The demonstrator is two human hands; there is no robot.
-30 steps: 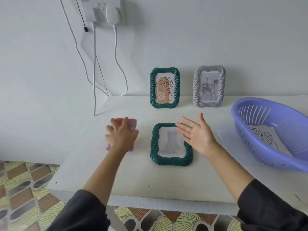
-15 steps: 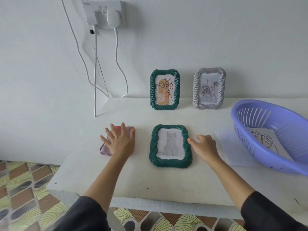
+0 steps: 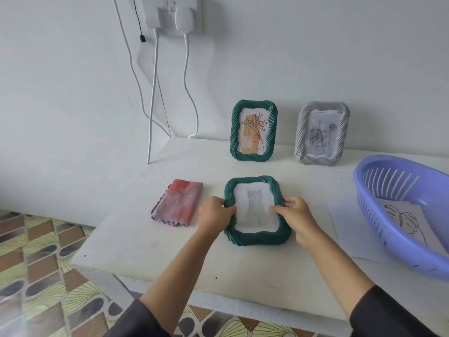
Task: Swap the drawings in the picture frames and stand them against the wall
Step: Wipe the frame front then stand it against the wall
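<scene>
Both the left hand [image 3: 215,214] and right hand [image 3: 295,215] are gripping opposite sides of the green rope-textured picture frame [image 3: 257,238] lying at centre.

A plain white wall [image 3: 315,45] rises behind a white bench [image 3: 145,251]. High on the wall a white socket plate [image 3: 170,13] carries 2 white plugs, and white cables [image 3: 185,69] hang from them toward the bench's far edge. A thin black cord [image 3: 138,18] dangles beside them. The floor [image 3: 36,276] has patterned tiles in brown, grey and yellow-green. The light is soft and even.
</scene>
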